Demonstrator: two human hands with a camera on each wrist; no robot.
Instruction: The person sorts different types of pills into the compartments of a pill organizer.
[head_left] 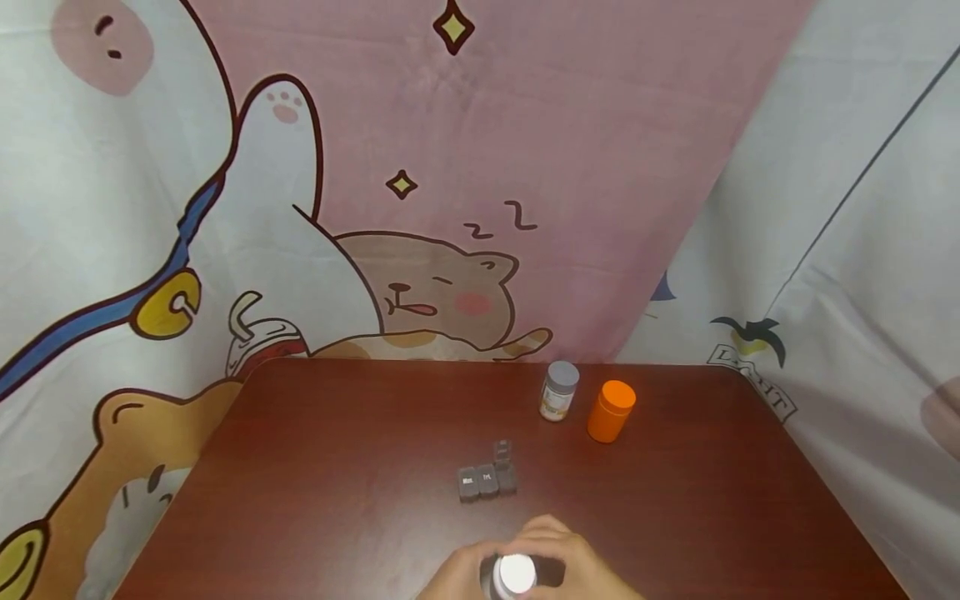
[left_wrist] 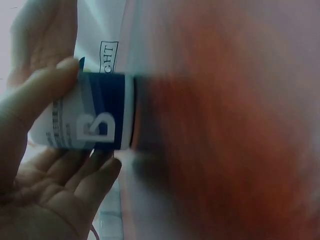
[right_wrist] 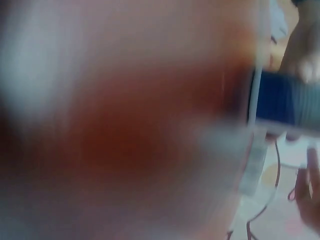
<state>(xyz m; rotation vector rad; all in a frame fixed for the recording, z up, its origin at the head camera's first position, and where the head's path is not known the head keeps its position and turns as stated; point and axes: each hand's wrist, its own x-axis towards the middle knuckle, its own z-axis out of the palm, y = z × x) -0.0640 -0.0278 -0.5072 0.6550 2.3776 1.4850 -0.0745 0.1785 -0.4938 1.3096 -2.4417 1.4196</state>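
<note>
Hands together at white-capped btl (head_left: 516,575), near side of table (head_left: 337,450). L hand (head_left: 459,575) grips it, thumb + fingers; R hand (head_left: 581,562) right beside — firm hold or not, can't tell. Blue/white label, big B. Beyond: dk pill box (head_left: 487,481), one lid up. Farther back — grey-lidded btl (head_left: 558,392), orange btl (head_left: 611,412).

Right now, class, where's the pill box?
In the head view, the pill box lies just beyond the left hand, left of the orange bottle.
</note>
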